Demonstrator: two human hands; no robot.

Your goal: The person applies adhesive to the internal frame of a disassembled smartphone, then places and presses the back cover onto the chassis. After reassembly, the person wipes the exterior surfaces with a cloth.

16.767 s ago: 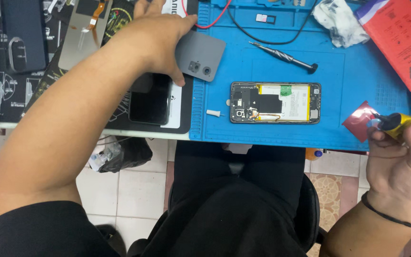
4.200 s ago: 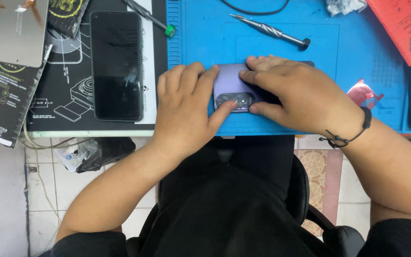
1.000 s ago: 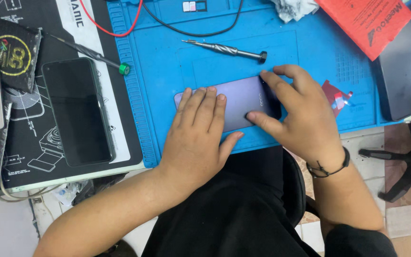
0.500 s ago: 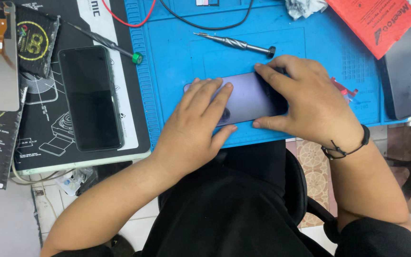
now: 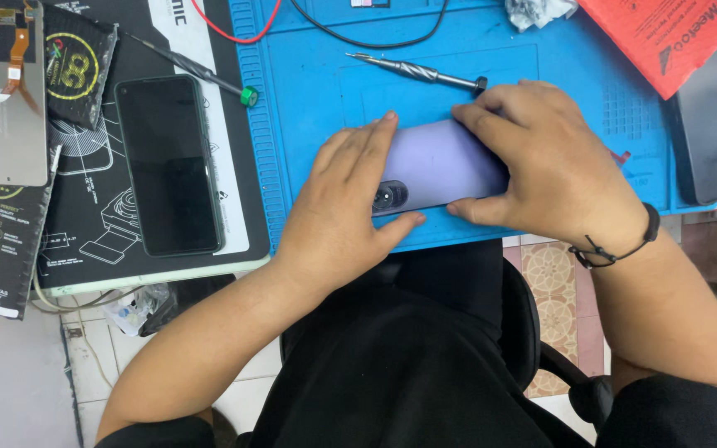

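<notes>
Both hands press flat w/ fingers spread, left hand point(image 5: 343, 207) & right hand point(image 5: 541, 166), on the lilac phone back point(image 5: 437, 166) lying on the blue mat point(image 5: 309, 99); uneven pressure could prob crack or misseat it.

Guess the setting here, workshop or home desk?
Likely a phone repair bench: a blue work mat with a precision screwdriver, a lavender phone under both hands, and a loose screen panel nearby.
</notes>
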